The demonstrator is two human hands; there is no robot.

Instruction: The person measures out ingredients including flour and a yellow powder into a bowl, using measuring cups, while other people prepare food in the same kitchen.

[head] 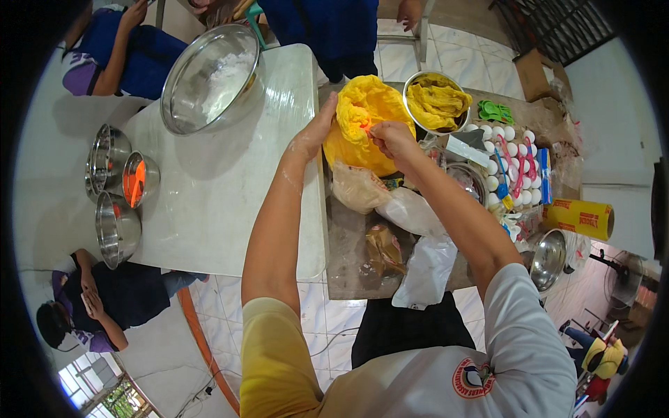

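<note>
A puffed, crumpled yellow plastic bag (384, 151) stands at the left edge of the cluttered table, its mouth gathered at the top. My left hand (319, 128) grips its left side, with the fingers mostly hidden behind it. At the mouth, my right hand (393, 140) pinches a small orange utensil (365, 126), whose far end is hidden in the yellow folds. Just right of the bag is a steel bowl (406, 86) filled with crumpled yellow material (436, 102). Below the bag lie a clear plastic bag with pale contents (358, 185) and a white plastic bag (413, 211).
A large steel bowl (180, 99) with white powder (225, 83) stands on the white table (225, 209). Smaller steel bowls (117, 230) line its left end. Eggs (491, 167) with plastic utensils over them sit right of my right forearm. Several people stand around.
</note>
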